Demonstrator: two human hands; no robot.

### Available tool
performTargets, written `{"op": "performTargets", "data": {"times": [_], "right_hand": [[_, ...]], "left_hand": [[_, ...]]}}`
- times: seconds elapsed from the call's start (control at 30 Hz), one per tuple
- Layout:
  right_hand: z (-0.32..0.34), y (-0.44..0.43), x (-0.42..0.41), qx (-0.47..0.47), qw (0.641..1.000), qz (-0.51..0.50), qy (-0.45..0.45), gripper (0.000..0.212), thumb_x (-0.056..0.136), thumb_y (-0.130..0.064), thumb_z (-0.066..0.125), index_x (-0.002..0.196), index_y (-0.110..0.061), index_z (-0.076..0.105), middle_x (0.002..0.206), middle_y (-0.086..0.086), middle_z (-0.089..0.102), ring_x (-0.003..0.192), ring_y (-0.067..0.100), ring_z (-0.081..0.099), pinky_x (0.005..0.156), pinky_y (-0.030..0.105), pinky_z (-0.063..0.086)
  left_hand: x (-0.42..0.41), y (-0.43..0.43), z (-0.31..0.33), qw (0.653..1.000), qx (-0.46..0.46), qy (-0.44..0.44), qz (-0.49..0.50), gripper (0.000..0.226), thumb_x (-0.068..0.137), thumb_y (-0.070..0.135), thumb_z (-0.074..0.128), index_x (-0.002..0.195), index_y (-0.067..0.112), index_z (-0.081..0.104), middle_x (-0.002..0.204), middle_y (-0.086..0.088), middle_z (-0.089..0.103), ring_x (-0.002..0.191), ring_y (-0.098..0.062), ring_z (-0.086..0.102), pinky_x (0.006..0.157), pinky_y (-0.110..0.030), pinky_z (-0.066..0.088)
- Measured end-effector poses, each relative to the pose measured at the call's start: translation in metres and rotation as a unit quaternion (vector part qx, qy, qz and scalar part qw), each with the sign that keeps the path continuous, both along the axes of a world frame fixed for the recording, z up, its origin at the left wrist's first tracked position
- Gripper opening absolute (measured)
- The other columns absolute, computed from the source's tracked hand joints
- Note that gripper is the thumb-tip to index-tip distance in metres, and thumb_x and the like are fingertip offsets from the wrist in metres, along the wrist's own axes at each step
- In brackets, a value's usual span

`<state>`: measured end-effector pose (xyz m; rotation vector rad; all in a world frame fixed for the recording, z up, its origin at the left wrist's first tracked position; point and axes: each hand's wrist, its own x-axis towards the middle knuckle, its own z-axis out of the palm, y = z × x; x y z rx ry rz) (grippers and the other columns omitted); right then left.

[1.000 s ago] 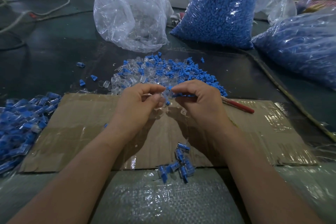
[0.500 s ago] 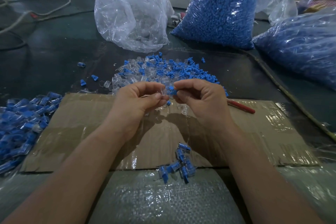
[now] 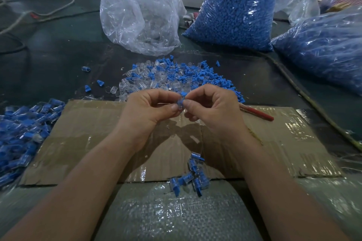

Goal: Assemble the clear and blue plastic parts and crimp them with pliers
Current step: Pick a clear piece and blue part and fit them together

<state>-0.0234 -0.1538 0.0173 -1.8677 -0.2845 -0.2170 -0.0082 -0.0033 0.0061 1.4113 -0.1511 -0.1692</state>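
My left hand [image 3: 148, 109] and my right hand [image 3: 211, 109] meet over the far edge of a taped cardboard sheet [image 3: 82, 139]. Between their fingertips they pinch one small piece: a blue plastic part set in a clear plastic part [image 3: 181, 100]. Just beyond the hands lies a loose pile of clear and blue parts [image 3: 176, 76]. Several joined pieces [image 3: 192, 176] lie at the cardboard's near edge. The red handle of the pliers [image 3: 258, 112] shows to the right of my right hand; the rest is hidden behind it.
A heap of joined blue pieces [image 3: 21, 133] lies at the left. At the back stand a clear bag [image 3: 141, 13] and a bag of blue parts [image 3: 235, 10]; another blue bag [image 3: 325, 51] lies right. A cord [image 3: 313, 103] runs along the right. Bubble wrap [image 3: 176, 215] covers the near side.
Both hands have drawn slightly nearer and higher, and the blue part now sits pushed together with the clear part between the fingertips.
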Motion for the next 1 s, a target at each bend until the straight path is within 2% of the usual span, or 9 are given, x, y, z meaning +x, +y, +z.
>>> {"op": "performTargets", "data": {"times": [0.1,0.23,0.4,0.57,0.67,0.8,0.93,1.0], "right_hand": [[0.0008,-0.0005,-0.0001,0.035,0.998,0.029,0.037,0.017,0.08,0.001,0.065,0.077,-0.016,0.063,0.065,-0.003,0.067,0.058,0.01,0.066,0.055,0.016,0.051],[0.0027,-0.0024,-0.001,0.056,0.994,0.056,0.069,0.018,0.083,0.002,0.059,0.081,-0.015,0.063,0.069,0.0,0.069,0.063,0.013,0.068,0.058,0.018,0.053],[0.004,-0.0032,0.0001,0.068,0.995,0.039,0.066,0.013,0.079,-0.004,0.067,0.08,-0.017,0.064,0.067,-0.003,0.067,0.062,0.009,0.064,0.058,0.017,0.051],[0.0019,-0.0032,0.0012,0.07,0.993,0.033,0.088,0.014,0.082,-0.006,0.063,0.088,-0.018,0.065,0.078,-0.002,0.069,0.072,0.01,0.068,0.063,0.017,0.053],[0.001,-0.0035,0.0004,0.11,0.987,0.04,0.11,0.014,0.082,-0.003,0.06,0.086,-0.015,0.067,0.073,-0.001,0.071,0.069,0.013,0.069,0.062,0.018,0.053],[0.0009,-0.0033,0.0011,0.142,0.977,0.068,0.141,0.014,0.082,-0.005,0.061,0.089,-0.015,0.068,0.079,0.004,0.072,0.073,0.016,0.069,0.067,0.022,0.055],[0.0029,-0.0032,0.0,0.141,0.979,0.077,0.128,0.017,0.082,-0.002,0.06,0.089,-0.014,0.068,0.077,0.003,0.072,0.072,0.016,0.069,0.066,0.02,0.055],[0.0033,-0.0029,-0.0003,0.135,0.982,0.068,0.113,0.018,0.082,0.001,0.059,0.088,-0.013,0.068,0.074,0.001,0.072,0.071,0.014,0.068,0.066,0.019,0.054]], "left_hand": [[-0.001,-0.0003,0.0006,1.0,-0.011,-0.001,0.005,0.019,0.056,0.009,0.067,0.075,0.013,0.07,0.071,-0.005,0.072,0.067,-0.013,0.07,0.06,-0.016,0.052],[-0.0026,0.0023,0.0025,1.0,0.02,-0.009,0.002,0.02,0.059,0.013,0.066,0.078,0.013,0.07,0.077,-0.006,0.073,0.072,-0.016,0.07,0.061,-0.019,0.054],[-0.0046,0.0013,0.0047,1.0,0.02,-0.015,-0.004,0.023,0.059,0.011,0.066,0.081,0.008,0.068,0.073,-0.006,0.072,0.066,-0.012,0.068,0.059,-0.019,0.054],[-0.0044,0.001,0.004,0.999,0.035,-0.002,0.005,0.015,0.057,0.016,0.07,0.072,0.017,0.072,0.072,-0.01,0.071,0.06,-0.018,0.064,0.059,-0.028,0.056],[-0.0034,0.0011,0.0042,0.999,0.044,-0.016,0.013,0.011,0.056,0.016,0.07,0.066,0.021,0.072,0.066,-0.003,0.069,0.057,-0.011,0.062,0.055,-0.021,0.054],[-0.0043,0.0032,0.0047,0.998,0.049,-0.035,0.001,0.016,0.057,0.017,0.068,0.073,0.015,0.069,0.067,0.001,0.069,0.06,-0.008,0.063,0.057,-0.018,0.054],[-0.0035,0.0023,0.0041,0.998,0.045,-0.041,-0.002,0.011,0.066,0.005,0.068,0.068,0.016,0.071,0.064,0.002,0.069,0.058,-0.005,0.063,0.056,-0.015,0.05],[-0.001,0.0042,0.0033,0.999,0.022,-0.029,-0.007,0.03,0.074,-0.009,0.06,0.063,0.016,0.073,0.063,0.0,0.069,0.058,-0.008,0.063,0.056,-0.017,0.052]]}}
